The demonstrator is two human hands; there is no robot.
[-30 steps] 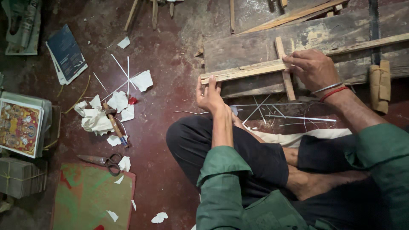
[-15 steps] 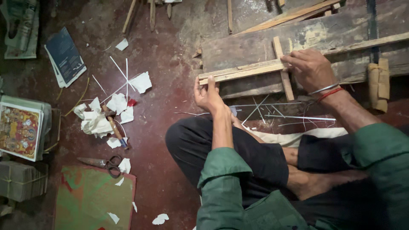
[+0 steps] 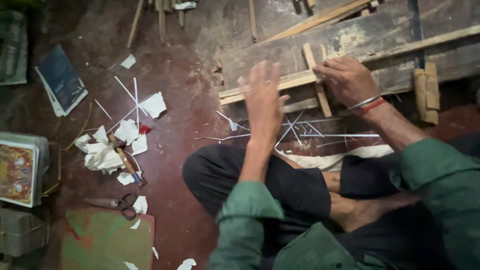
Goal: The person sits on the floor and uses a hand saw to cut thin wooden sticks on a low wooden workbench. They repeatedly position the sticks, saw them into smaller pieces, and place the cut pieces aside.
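The right hand [image 3: 347, 80] rests with curled fingers on a crossing of pale wooden slats [image 3: 305, 80]: a long slat that runs left to right and a shorter one laid across it. The fingertips press down on the joint, but whether they pinch the wood or only lie on it cannot be told. A red and a white bangle [image 3: 367, 104] sit at that wrist. The slats lie on a broad, worn wooden plank [image 3: 360, 37] at the far side of the scene.

The left hand [image 3: 262, 97] is lifted just left of the crossing, fingers spread wide and blurred, holding nothing; it hangs over the near edge of the plank and the left end of the long slat.

Near the hands, thin white sticks [image 3: 320, 135] lie scattered on the dark red floor [image 3: 180, 125], in front of the person's crossed legs in dark trousers. Both arms wear green sleeves.

Well to the left, torn white paper scraps [image 3: 107, 150] lie in a loose heap, with scissors [image 3: 117, 204] nearer the viewer beside a green and red mat [image 3: 100, 240]. A dark blue book [image 3: 62, 80] lies at the far left, and a colourful printed box [image 3: 20, 172] sits at the left edge.
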